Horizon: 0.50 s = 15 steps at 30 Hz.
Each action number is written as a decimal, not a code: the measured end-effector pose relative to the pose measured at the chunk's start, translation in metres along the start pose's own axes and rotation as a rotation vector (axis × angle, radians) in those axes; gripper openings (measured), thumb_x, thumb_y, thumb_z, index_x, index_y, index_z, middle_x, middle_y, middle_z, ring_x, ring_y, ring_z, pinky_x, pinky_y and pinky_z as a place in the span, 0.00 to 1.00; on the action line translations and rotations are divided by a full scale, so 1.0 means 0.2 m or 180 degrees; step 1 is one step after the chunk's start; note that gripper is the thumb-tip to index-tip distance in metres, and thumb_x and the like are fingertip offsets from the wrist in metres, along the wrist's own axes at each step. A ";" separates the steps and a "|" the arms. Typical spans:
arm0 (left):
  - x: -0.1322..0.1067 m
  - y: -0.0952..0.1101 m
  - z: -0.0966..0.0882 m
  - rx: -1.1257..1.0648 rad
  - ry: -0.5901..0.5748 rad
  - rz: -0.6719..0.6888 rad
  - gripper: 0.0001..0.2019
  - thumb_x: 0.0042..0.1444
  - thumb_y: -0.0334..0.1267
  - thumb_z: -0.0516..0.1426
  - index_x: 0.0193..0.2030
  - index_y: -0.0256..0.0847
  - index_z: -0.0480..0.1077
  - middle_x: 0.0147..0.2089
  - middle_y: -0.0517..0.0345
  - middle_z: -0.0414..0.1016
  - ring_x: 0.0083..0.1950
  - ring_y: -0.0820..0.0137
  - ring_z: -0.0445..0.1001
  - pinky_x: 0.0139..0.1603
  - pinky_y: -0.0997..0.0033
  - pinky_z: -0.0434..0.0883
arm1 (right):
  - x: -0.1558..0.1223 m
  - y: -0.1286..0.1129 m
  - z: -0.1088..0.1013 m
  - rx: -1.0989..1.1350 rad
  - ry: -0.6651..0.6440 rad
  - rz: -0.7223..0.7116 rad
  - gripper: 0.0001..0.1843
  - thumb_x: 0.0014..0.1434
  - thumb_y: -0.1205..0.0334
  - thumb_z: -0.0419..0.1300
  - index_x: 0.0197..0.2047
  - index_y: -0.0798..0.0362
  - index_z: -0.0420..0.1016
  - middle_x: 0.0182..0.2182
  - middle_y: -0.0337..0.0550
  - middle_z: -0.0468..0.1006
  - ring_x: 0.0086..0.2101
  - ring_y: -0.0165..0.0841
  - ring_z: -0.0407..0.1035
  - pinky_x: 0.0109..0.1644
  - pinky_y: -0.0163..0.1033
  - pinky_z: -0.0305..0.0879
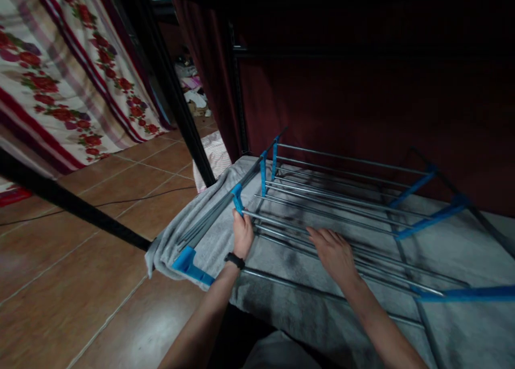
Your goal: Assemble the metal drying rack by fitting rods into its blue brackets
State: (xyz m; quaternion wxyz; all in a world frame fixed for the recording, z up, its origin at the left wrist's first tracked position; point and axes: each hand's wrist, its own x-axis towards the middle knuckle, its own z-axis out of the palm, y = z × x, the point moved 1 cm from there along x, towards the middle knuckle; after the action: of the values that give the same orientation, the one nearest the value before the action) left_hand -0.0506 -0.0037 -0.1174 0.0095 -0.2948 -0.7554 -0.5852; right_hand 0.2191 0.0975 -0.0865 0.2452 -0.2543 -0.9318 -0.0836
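A partly joined rack of grey metal tubes [354, 160] and blue plastic brackets [263, 173] lies across a grey blanket. My left hand [242, 234], with a dark band on its wrist, is closed around the lower end of a blue bracket [237, 197], where a tube meets it. Its fingertips are partly hidden. Over the middle tubes rests my right hand [330, 246], palm down, its fingers stretched out against them. Near my left forearm is another blue bracket [193, 267]. A bundle of loose grey tubes [209, 221] runs along the left side.
The grey blanket [462, 262] covers a low bed inside a black metal frame [183, 106]. Dark red cloth [341, 106] hangs behind it. To the left are a tiled floor [80, 251], a black cable [108, 203] and a floral curtain [80, 79].
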 end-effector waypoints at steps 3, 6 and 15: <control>-0.06 0.03 -0.08 0.0166 -0.0056 0.0196 0.07 0.64 0.38 0.54 0.46 0.39 0.63 0.48 0.45 0.69 0.52 0.53 0.70 0.56 0.44 0.69 | 0.01 -0.05 -0.03 0.0130 -0.0196 0.0146 0.17 0.74 0.65 0.50 0.58 0.51 0.76 0.41 0.45 0.79 0.41 0.39 0.71 0.47 0.44 0.65; -0.09 0.02 -0.15 0.0642 0.0216 0.0833 0.23 0.63 0.41 0.55 0.62 0.31 0.60 0.64 0.30 0.62 0.69 0.42 0.59 0.67 0.32 0.57 | 0.05 -0.05 -0.03 0.0098 -0.0384 0.0293 0.14 0.73 0.61 0.54 0.57 0.46 0.74 0.42 0.40 0.78 0.44 0.35 0.70 0.49 0.41 0.66; -0.05 0.19 0.07 0.1387 -0.1520 0.3693 0.20 0.67 0.44 0.47 0.59 0.43 0.70 0.50 0.44 0.79 0.50 0.49 0.76 0.56 0.48 0.67 | 0.07 -0.01 -0.02 0.0136 -0.0496 0.0206 0.16 0.76 0.59 0.47 0.59 0.49 0.71 0.43 0.41 0.77 0.44 0.34 0.70 0.47 0.40 0.66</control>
State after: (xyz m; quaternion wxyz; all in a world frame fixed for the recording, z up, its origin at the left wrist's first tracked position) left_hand -0.0215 0.0098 -0.0920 0.2148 -0.7666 -0.5565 -0.2377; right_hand 0.2093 0.0999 -0.0768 0.1799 -0.2847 -0.9409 -0.0356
